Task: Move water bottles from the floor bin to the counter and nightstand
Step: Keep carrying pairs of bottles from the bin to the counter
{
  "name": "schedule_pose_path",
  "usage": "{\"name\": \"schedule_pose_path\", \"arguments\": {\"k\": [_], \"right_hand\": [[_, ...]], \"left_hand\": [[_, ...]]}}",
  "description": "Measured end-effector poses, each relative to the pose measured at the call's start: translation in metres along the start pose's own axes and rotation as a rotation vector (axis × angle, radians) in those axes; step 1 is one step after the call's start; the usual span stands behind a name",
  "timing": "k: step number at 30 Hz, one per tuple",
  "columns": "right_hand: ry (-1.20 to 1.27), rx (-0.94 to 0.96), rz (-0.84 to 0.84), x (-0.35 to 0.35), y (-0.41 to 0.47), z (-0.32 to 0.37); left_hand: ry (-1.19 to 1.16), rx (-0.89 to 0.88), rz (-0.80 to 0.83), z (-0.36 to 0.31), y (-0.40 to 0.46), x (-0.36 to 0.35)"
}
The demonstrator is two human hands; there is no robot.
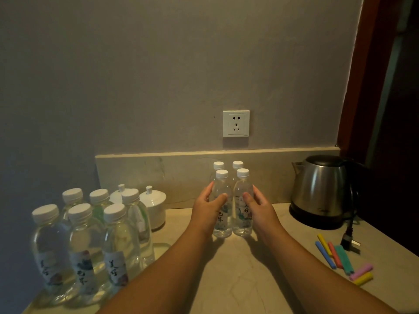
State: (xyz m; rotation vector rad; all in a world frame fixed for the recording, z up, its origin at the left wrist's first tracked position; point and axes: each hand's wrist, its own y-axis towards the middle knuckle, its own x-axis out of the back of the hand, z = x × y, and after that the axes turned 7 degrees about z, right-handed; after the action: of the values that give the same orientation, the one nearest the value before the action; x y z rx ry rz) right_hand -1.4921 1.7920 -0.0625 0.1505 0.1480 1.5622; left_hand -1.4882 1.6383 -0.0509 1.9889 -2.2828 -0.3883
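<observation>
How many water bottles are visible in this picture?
10. Four stand on the counter below the wall socket: left hand on one, right hand on another. Six are clustered at left; more may be hidden.

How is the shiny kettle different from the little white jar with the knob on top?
The kettle is shiny metal with a dark lid and base; the white jar is plain white. The kettle is bigger and has a spout; the jar has a knobbed lid. The kettle stands far right, the jar left. Both stand upright on the counter.

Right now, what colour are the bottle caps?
White caps, clearest in the head view.
</observation>
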Motion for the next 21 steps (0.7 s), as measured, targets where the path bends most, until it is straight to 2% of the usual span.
{"name": "schedule_pose_path", "arguments": {"k": [9, 13, 18, 21], "right_hand": [[0.029, -0.032, -0.007, 0.000, -0.007, 0.007], [-0.017, 0.067, -0.101, 0.002, -0.012, 0.023], [0.065, 0.338, -0.442, -0.012, -0.036, 0.069], [0.115, 0.458, -0.384, -0.052, -0.056, 0.111]], "left_hand": [[0.029, 0.048, -0.048, 0.000, -0.001, -0.003], [0.130, 0.011, -0.131, -0.021, -0.009, -0.003], [0.220, -0.153, -0.247, -0.073, -0.032, -0.007], [0.246, -0.252, -0.280, -0.122, -0.052, -0.007]]}}
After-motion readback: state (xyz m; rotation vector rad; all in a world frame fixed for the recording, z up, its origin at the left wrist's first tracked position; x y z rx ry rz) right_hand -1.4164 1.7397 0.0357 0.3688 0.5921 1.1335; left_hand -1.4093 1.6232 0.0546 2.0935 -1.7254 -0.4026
